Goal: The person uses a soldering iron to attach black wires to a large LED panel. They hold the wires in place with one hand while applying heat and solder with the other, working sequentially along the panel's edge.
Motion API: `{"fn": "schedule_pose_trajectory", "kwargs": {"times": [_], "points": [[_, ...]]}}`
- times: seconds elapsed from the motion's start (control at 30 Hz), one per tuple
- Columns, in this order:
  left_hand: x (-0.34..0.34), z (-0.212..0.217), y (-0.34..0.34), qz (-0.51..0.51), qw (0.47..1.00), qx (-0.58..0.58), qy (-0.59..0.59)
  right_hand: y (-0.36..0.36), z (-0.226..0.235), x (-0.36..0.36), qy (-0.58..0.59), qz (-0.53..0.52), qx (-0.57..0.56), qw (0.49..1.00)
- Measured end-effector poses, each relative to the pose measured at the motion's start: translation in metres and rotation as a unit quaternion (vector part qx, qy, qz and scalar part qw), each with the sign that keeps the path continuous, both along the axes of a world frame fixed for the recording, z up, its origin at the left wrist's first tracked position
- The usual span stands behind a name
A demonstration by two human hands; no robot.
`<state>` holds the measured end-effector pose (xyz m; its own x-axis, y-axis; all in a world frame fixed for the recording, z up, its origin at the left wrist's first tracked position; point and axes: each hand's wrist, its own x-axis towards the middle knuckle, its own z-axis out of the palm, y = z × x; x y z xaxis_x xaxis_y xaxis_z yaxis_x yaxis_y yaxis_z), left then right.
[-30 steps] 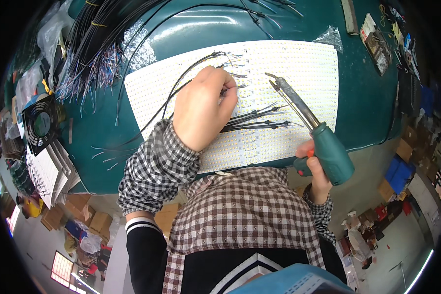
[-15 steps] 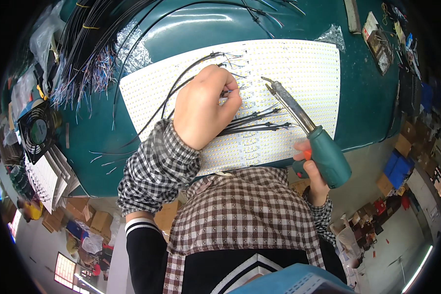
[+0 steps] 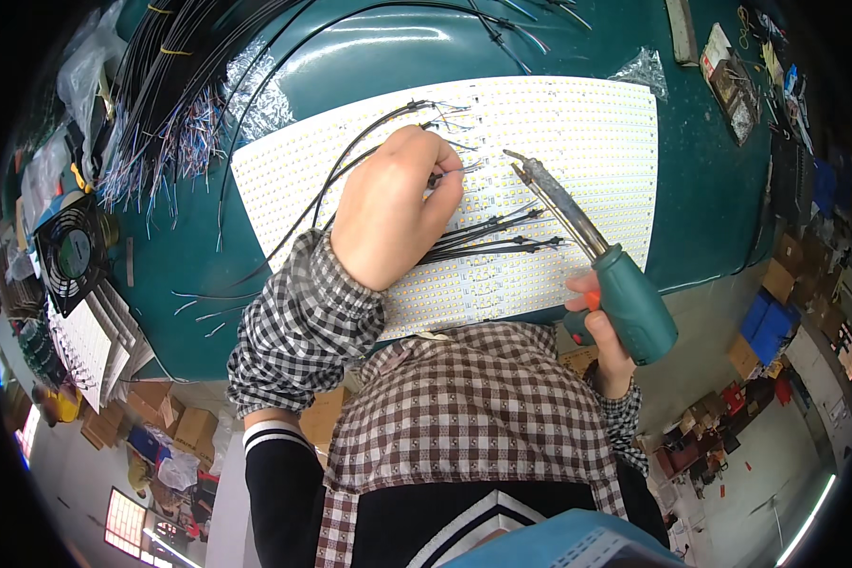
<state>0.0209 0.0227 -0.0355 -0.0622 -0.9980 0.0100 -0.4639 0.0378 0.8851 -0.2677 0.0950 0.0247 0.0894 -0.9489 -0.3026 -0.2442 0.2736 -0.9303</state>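
Observation:
A white LED panel [image 3: 577, 123] dotted with small yellow chips lies in front of me. Over its middle, my left hand [image 3: 393, 204] pinches a black cable [image 3: 435, 178], whose thin wire ends point right toward the panel's centre strip. My right hand [image 3: 608, 327] is wrapped round the green handle of a soldering gun [image 3: 639, 303]. Its dark metal tip hangs above the panel, just right of the left fingers and apart from them. Several black cables [image 3: 492, 248] with bared wire ends lie across the panel below the left hand, and others lie above it.
A thick bundle of black cables [image 3: 166, 85] with coloured wire ends lies at the far left of the green table [image 3: 379, 57]. A black fan [image 3: 69, 254] and a stack of white sheets [image 3: 99, 346] sit at the left edge. A soldering stand [image 3: 732, 90] is at the far right.
Almost nothing differs. My left hand has shifted very slightly left, still pinching the cable, and the soldering gun has barely moved.

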Motion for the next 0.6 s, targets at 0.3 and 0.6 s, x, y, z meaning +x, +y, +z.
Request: {"fn": "schedule_pose_trajectory", "kwargs": {"times": [0.3,0.6], "points": [[0.001,0.011,-0.005,-0.013,0.997,0.055,-0.048,0.006,-0.004,-0.006,0.028,0.036,-0.009,0.999],[-0.001,0.009,-0.004,0.0,0.998,0.051,-0.044,0.006,-0.008,-0.003,0.079,0.071,-0.037,0.994]]}}
